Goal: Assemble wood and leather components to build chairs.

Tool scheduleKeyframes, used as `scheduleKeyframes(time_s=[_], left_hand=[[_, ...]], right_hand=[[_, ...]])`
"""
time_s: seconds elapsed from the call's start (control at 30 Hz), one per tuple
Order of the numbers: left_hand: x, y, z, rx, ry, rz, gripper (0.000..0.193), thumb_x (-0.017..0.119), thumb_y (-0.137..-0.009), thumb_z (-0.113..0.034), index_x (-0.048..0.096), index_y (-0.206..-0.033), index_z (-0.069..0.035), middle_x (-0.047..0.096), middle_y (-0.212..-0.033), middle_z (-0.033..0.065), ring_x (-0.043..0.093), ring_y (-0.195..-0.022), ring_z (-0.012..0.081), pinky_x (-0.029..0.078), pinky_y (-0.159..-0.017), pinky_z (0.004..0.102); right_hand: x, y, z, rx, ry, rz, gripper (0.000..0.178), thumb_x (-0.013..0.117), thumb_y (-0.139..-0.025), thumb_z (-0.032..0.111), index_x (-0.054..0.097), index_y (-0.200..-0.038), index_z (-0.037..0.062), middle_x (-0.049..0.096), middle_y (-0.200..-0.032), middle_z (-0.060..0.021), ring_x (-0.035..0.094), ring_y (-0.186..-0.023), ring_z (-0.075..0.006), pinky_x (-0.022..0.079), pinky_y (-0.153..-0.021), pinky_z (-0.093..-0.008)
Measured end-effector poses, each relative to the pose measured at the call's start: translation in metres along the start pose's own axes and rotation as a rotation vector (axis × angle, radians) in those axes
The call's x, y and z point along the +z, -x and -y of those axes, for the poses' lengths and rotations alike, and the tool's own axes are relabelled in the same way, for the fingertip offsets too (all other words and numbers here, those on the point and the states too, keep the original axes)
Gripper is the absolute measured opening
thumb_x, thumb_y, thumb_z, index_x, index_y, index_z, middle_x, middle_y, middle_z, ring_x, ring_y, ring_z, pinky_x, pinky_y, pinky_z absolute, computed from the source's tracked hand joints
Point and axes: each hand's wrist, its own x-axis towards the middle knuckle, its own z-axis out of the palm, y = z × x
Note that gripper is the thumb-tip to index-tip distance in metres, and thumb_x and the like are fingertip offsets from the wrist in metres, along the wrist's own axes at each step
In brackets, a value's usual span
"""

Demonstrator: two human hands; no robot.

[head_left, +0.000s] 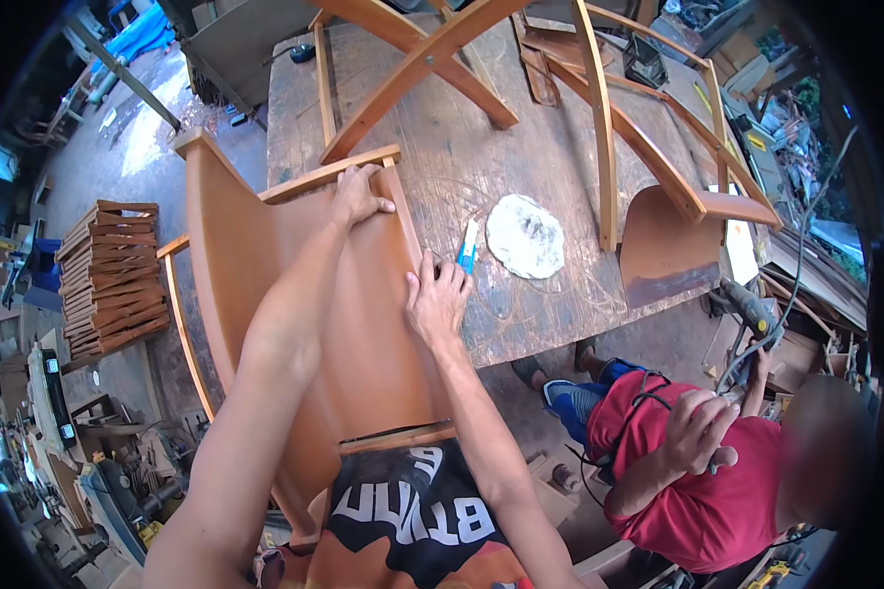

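Brown chair before you: your left hand touches its far end, your right hand its right edge, fingers bent; whether they grip, I can't tell.

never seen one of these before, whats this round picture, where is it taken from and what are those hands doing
There is no machine here, just a person's two bare hands. The single picture comes from a wide fisheye camera on that person's head, looking down, so straight edges bend near the rim.

The left hand rests by the top corner of a brown curved panel in a wooden frame. The right hand lies along its right edge; how firm either grip is, I can't tell.

On the wooden workbench are a blue-and-white cutter, a whitish round lump and more wooden frame parts. Another person in a red shirt is at the lower right.
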Motion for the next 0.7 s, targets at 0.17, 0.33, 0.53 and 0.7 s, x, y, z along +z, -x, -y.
scheduleKeyframes(time_s=[0.17,0.33,0.53,0.7], left_hand=[[-0.001,-0.001,-0.003,0.013,-0.091,0.029,0.083,0.093,-0.049,-0.03,0.059,-0.121,-0.007,0.053,-0.126,0.0184,0.046,-0.12,0.0384,0.04,-0.104,0.0429],[-0.013,-0.017,0.001,-0.017,0.157,0.098,0.047,0.076,-0.077,-0.032,0.064,-0.111,-0.002,0.066,-0.109,0.0214,0.059,-0.109,0.0375,0.045,-0.096,0.0445],[-0.005,-0.019,-0.004,0.083,-0.02,0.028,0.037,0.065,-0.085,-0.023,0.066,-0.116,-0.003,0.066,-0.111,0.0242,0.061,-0.109,0.0368,0.045,-0.098,0.0404],[0.016,-0.013,0.006,-0.012,0.289,-0.117,0.029,0.066,-0.084,-0.015,0.07,-0.11,-0.002,0.07,-0.107,0.0181,0.065,-0.103,0.0233,0.048,-0.094,0.0318]], right_hand=[[-0.001,0.001,0.0,0.023,-0.026,-0.02,0.048,0.05,-0.095,0.032,0.052,-0.133,0.0041,0.055,-0.108,-0.019,0.046,-0.111,-0.0346,0.03,-0.101,-0.0538],[-0.002,-0.002,0.002,0.039,-0.033,-0.015,0.046,0.048,-0.095,0.032,0.054,-0.133,0.0065,0.054,-0.109,-0.0177,0.046,-0.111,-0.0337,0.03,-0.101,-0.0536],[-0.004,0.0,0.001,0.062,-0.093,-0.04,0.043,0.048,-0.095,0.031,0.057,-0.131,0.0088,0.055,-0.107,-0.0168,0.046,-0.111,-0.0319,0.029,-0.102,-0.0518],[-0.004,0.001,-0.005,0.066,-0.109,-0.044,0.042,0.049,-0.095,0.031,0.057,-0.13,0.009,0.054,-0.107,-0.0162,0.046,-0.112,-0.0316,0.028,-0.102,-0.0512]])
